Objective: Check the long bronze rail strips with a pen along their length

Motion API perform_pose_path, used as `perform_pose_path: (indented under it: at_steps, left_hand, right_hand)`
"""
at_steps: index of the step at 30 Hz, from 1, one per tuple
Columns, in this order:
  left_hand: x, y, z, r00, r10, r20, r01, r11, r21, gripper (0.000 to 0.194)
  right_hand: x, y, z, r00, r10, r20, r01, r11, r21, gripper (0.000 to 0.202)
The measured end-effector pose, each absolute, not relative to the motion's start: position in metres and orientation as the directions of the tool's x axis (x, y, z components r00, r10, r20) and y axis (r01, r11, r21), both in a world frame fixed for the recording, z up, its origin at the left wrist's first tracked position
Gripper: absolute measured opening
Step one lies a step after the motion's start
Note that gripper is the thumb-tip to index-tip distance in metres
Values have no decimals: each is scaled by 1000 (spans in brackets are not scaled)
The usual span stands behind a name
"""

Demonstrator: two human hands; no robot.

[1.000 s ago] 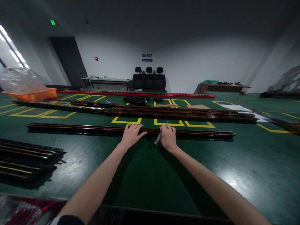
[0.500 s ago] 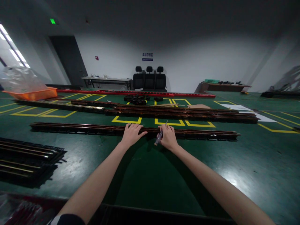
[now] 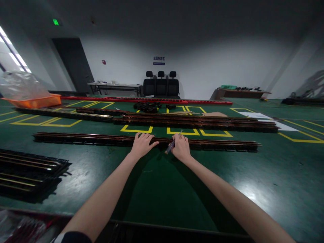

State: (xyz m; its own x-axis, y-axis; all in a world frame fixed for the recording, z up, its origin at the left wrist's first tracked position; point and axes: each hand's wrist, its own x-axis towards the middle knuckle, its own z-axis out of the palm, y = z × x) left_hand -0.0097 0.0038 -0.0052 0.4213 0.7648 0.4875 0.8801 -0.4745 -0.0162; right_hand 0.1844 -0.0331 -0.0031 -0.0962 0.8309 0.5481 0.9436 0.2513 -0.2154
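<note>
Across the green table in front of me lies a long dark rail assembly (image 3: 83, 138) with copper-coloured strips along it. My left hand (image 3: 142, 145) rests on its middle, fingers lying over the top and thumb stretched out to the right. Just to the right, my right hand (image 3: 181, 145) is closed around a screwdriver (image 3: 170, 147). Its dark handle slants down to the left, and its thin metal shaft points up and away beyond my fingers. Whether the shaft's tip touches the rail I cannot tell.
Behind lie more long rails (image 3: 197, 121) and black parts (image 3: 146, 106). Stacked rails (image 3: 27, 168) lie at the left front. An orange tray (image 3: 37, 101) with a clear plastic bag stands at the far left. White paper (image 3: 283, 126) lies at the right.
The screwdriver's handle end has shifted slightly left and up, and my right hand has turned a little with it. My left hand stays on the rail assembly.
</note>
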Motion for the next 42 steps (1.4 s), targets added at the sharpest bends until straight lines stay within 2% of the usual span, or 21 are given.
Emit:
perform_pose_path:
  at_steps: [13,19,22,27,36,42]
  left_hand:
    - [-14,4,-4,442,772,458,882,-466,-66,52]
    - [-14,6,-5,444,764,468,881,-467,-73,53]
    - [-14,6,-5,447,763,468,881,-467,-80,53]
    - [-15,6,-5,453,764,459,880,-467,-91,53]
    - [-13,5,-4,464,761,454,876,-470,-107,50]
    - [-14,7,-4,468,761,450,873,-478,-100,51]
  right_hand:
    - [192,-33,-5,-38,823,567,898,277,-342,27]
    - [192,-33,-5,-150,812,563,899,349,-263,20]
    - [191,-32,-7,-150,830,537,920,317,-232,17]
    - [188,-33,-6,-117,849,515,936,268,-229,17]
    - [183,-35,-3,-157,869,469,931,288,-223,22]
    - [184,-35,-2,-143,845,515,926,297,-231,25]
